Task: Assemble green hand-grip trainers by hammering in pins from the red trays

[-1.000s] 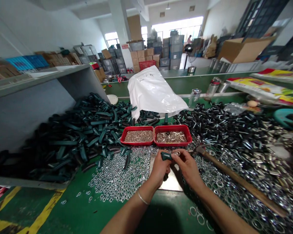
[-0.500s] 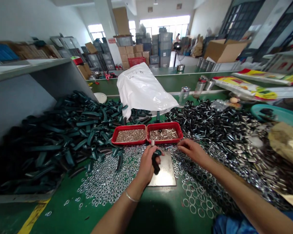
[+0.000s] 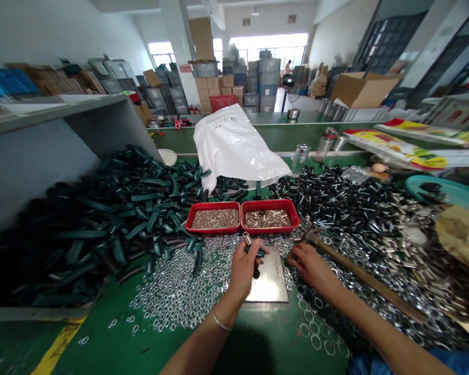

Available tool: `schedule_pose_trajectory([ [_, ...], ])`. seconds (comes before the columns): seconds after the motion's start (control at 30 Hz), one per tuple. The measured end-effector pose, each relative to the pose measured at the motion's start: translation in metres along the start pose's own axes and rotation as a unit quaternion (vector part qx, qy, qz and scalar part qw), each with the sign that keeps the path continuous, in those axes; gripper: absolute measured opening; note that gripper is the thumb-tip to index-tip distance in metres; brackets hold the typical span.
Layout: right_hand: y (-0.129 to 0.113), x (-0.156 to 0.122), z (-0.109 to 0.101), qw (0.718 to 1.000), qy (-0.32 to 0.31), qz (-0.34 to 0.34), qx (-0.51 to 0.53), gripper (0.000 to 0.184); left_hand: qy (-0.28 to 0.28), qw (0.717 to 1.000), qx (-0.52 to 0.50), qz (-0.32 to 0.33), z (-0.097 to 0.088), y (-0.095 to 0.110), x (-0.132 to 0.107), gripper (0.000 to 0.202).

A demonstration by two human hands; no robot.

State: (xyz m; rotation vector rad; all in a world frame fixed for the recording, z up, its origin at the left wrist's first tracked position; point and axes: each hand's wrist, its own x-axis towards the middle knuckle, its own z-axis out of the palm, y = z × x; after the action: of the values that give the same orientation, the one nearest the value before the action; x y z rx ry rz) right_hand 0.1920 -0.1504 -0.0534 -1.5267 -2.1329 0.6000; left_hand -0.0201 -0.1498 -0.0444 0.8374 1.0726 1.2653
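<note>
**Hands work among heaped hardware on a green factory bench [image 3: 82, 344]**

Dark green plastic grips [image 3: 101, 219] pile at left, shiny steel washers [image 3: 172, 297] spread in front, and two red trays [image 3: 214, 217] hold small metal pieces. Handwriting on a white plastic sack [image 3: 234, 148] is too small to read. Over a steel plate [image 3: 271, 276], the left hand [image 3: 242, 271] closes around one dark green grip [image 3: 256, 252], a metal sleeve [image 3: 247, 239] at its fingertips. The right hand [image 3: 310, 265], loosely open and empty, rests just below the head of a wooden-handled hammer [image 3: 363, 278].
</note>
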Motion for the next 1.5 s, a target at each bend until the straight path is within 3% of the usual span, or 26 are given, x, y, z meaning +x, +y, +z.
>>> schedule_pose_trajectory([
  [0.1,-0.018,0.006,-0.009,0.973,0.070,0.077,0.207,0.012,-0.019,0.995,0.083,0.044,-0.003,0.007,-0.001,0.035],
  [0.13,-0.028,0.008,-0.008,0.945,0.066,0.106,0.301,0.014,-0.027,0.991,0.112,0.064,-0.003,0.009,-0.002,0.034],
  [0.23,-0.054,0.012,0.005,0.828,-0.001,0.160,0.538,0.026,-0.022,0.974,0.191,0.117,0.000,0.013,-0.003,0.029],
  [0.3,-0.063,0.014,0.016,0.762,-0.044,0.177,0.621,0.026,-0.008,0.964,0.226,0.137,0.001,0.011,-0.005,0.026],
  [0.37,-0.063,0.013,0.024,0.714,-0.081,0.190,0.669,0.025,-0.002,0.955,0.258,0.148,0.000,0.008,-0.006,0.026],
  [0.47,-0.054,0.010,0.028,0.680,-0.122,0.193,0.697,0.024,-0.004,0.941,0.299,0.156,-0.001,0.003,-0.009,0.026],
  [0.5,-0.051,0.009,0.028,0.685,-0.126,0.187,0.692,0.024,-0.006,0.939,0.307,0.154,0.000,0.003,-0.011,0.026],
  [0.57,-0.048,0.007,0.025,0.726,-0.118,0.160,0.659,0.023,-0.013,0.943,0.303,0.140,0.002,0.005,-0.013,0.025],
  [0.67,-0.049,0.005,0.019,0.835,-0.063,0.081,0.541,0.019,-0.044,0.958,0.263,0.104,0.007,0.013,-0.014,0.027],
  [0.73,-0.053,0.004,0.017,0.912,0.006,0.010,0.411,0.015,-0.060,0.964,0.241,0.091,0.009,0.019,-0.014,0.027],
  [0.83,-0.059,0.000,0.020,0.971,0.107,-0.081,0.198,0.020,-0.053,0.968,0.226,0.091,0.008,0.020,-0.009,0.028],
  [0.9,-0.060,-0.002,0.022,0.983,0.115,-0.103,0.095,0.030,-0.050,0.974,0.207,0.072,0.006,0.015,-0.005,0.030],
  [1.03,-0.032,0.002,0.001,0.992,0.028,-0.122,-0.007,0.034,-0.041,0.993,0.110,0.016,0.000,0.002,0.002,0.037],
  [1.07,-0.017,0.008,-0.011,0.994,0.030,-0.105,-0.031,0.031,-0.032,0.996,0.082,0.008,-0.001,0.000,0.003,0.037],
  [1.17,0.034,0.033,-0.053,0.984,0.102,0.050,-0.137,0.025,-0.002,1.000,0.025,-0.009,-0.002,-0.003,0.005,0.039],
  [1.23,0.066,0.053,-0.074,0.978,0.094,0.093,-0.159,0.019,0.008,1.000,0.009,-0.023,0.000,-0.005,0.003,0.042],
  [1.33,0.095,0.081,-0.083,0.980,0.044,0.109,-0.160,0.008,-0.008,0.999,0.015,-0.047,0.007,-0.007,-0.002,0.045],
  [1.5,0.107,0.099,-0.084,0.983,0.003,0.121,-0.136,0.015,-0.028,0.998,-0.009,-0.057,0.009,-0.003,-0.008,0.043],
])
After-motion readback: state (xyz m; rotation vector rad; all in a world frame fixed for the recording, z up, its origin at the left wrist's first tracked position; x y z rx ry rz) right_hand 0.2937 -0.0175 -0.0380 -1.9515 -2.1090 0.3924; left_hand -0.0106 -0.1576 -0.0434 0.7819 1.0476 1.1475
